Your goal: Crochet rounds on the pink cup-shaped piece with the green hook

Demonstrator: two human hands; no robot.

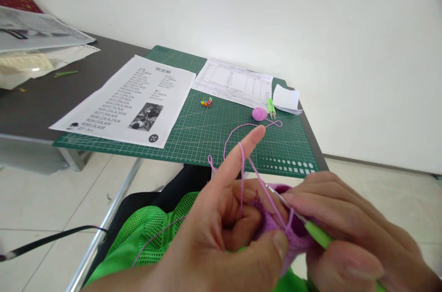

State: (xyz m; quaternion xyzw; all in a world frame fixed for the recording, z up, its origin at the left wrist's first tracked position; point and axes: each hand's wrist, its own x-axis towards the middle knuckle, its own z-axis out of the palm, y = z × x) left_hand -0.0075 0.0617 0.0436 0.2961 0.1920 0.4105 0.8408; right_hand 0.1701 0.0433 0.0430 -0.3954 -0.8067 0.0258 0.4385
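My left hand pinches a piece of purple crochet work between thumb and curled fingers. Its index finger points up, with the purple yarn looped round it and running down to the work. In my right hand is a crochet hook with a green handle and a metal shaft. A loop of yarn sits on the shaft, and the hook's tip lies beside the strand from my left index finger. Part of the crochet work is hidden behind my fingers. Farther back, a small ball of purple yarn rests on the green cutting mat.
Green thread snips lie right of the yarn ball. Several coloured stitch markers are on the mat. A printed pattern sheet, a form sheet and white paper slips lie around. More papers are at far left; a white wall stands behind.
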